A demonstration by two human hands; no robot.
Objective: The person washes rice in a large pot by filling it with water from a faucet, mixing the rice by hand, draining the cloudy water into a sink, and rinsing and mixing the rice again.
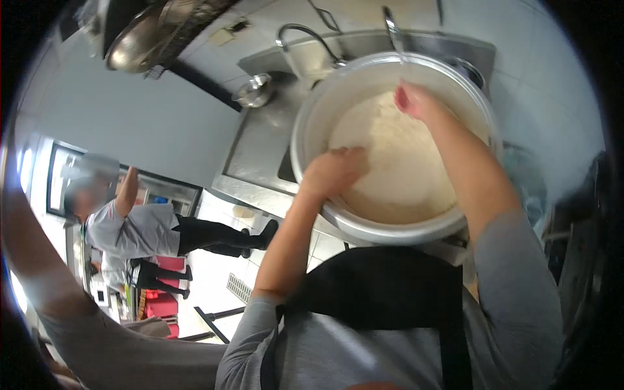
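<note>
A large round metal pot (312, 123) stands at the sink in front of me. Cloudy whitish liquid (396, 185) fills its lower part, with a paler grainy mass (390, 130) toward the back; its kind is unclear. My left hand (335, 170) reaches over the near-left rim, fingers stretched out just above or at the liquid, slightly blurred. Over the far side of the pot, my right hand (414, 102) is closed, its fingers curled inward below the faucet (392, 29). Whatever those fingers might hold is hidden.
Behind the pot's left side curves another faucet (302, 29). Metal bowls (255, 91) sit on the steel counter (257, 146). At left, a person (133, 227) stands with an arm raised, another person (117, 270) beyond. A nearby person's grey sleeve (140, 354) crosses the lower left.
</note>
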